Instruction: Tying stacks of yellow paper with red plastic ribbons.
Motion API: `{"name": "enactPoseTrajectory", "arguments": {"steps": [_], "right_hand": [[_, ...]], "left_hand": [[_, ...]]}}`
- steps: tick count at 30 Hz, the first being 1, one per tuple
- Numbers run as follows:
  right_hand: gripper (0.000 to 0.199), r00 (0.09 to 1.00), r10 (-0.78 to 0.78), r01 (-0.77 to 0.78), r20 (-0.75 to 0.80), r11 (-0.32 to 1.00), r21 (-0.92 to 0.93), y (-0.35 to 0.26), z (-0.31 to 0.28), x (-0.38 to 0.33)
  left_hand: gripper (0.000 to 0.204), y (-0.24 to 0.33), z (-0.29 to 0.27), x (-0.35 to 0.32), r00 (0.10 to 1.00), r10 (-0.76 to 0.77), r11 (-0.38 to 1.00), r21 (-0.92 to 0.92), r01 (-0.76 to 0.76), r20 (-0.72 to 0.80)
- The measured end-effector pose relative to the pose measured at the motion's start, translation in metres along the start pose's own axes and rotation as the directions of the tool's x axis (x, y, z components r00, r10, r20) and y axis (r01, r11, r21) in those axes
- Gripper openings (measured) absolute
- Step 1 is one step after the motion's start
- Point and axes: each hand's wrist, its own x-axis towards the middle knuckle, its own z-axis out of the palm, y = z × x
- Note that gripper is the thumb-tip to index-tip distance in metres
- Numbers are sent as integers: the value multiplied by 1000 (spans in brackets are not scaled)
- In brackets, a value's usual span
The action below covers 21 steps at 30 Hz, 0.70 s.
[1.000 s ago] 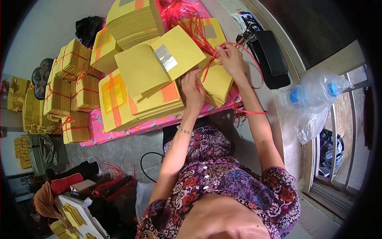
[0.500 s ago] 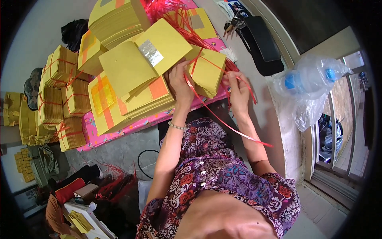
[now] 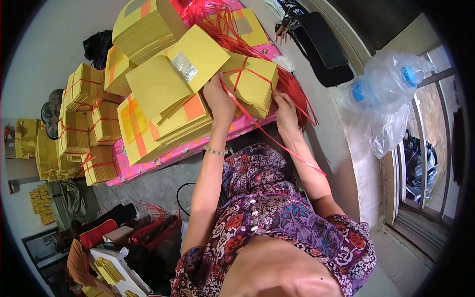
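A stack of yellow paper sheets lies in front of me, wrapped crosswise by a red plastic ribbon. At the stack's left side, my left hand is closed on this ribbon, and a loose end trails from it across to my right forearm. My right hand pinches at the stack's right edge, where the ribbon comes round the side; its fingertips partly hide the strand. Just left of the stack, larger yellow sheets with a silver patch lie partly opened over a thick pile.
A pink patterned cover lies beneath the piles. Tied yellow bundles are stacked at the left. Loose red ribbons hang behind my right hand. A dark phone-like slab, keys and a bagged bottle are at the right.
The ribbon now lies closer across the stack's top, and my right hand has come in to its right edge. My left hand stays by its left side. The whole view has shifted slightly.
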Motion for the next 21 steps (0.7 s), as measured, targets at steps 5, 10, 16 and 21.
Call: {"name": "enactPoseTrajectory", "arguments": {"steps": [5,10,16,21], "right_hand": [[12,996,77,-75,-34,996,50,0,3,-3],[10,999,8,-4,-49,997,82,8,3,3],[13,991,-102,105,-86,994,38,2,14,-6],[16,993,-17,11,-117,999,-51,-18,12,-15]], "left_hand": [[12,2,-8,16,975,221,965,143,-220,9],[20,3,-9,32,962,-148,960,266,84,230],[24,-10,3,36,988,-72,948,317,25,138],[26,-10,-5,32,986,-27,948,317,-28,167]]}}
